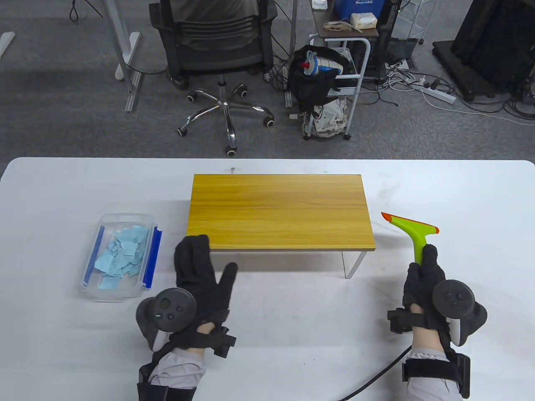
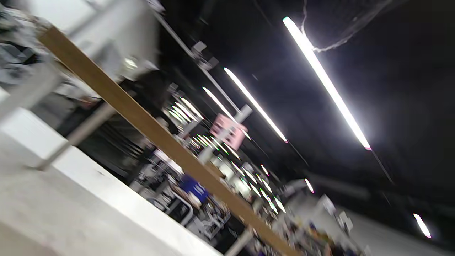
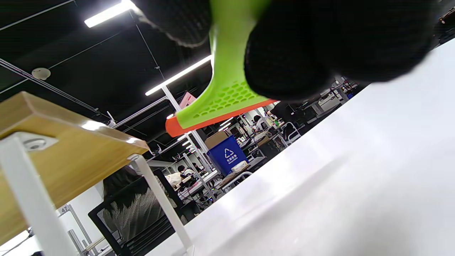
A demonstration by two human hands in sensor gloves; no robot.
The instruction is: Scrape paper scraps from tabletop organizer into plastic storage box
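Table view: left hand, fingers spread, hovers between the plastic storage box of paper scraps and the tabletop organizer; right hand grips the scraper. Left wrist view: organizer edge, blurred. Right wrist view: fingers wrap the scraper handle above the counter

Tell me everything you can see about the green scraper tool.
The scraper looks like moulded lime-green plastic, T-shaped, with an orange blade strip along its wide head. The right wrist view shows a honeycomb pattern on the head's underside. The right hand grips its handle, blade pointing away from the person, right of the wooden organizer. It looks lifted off the white table, touching only the glove.
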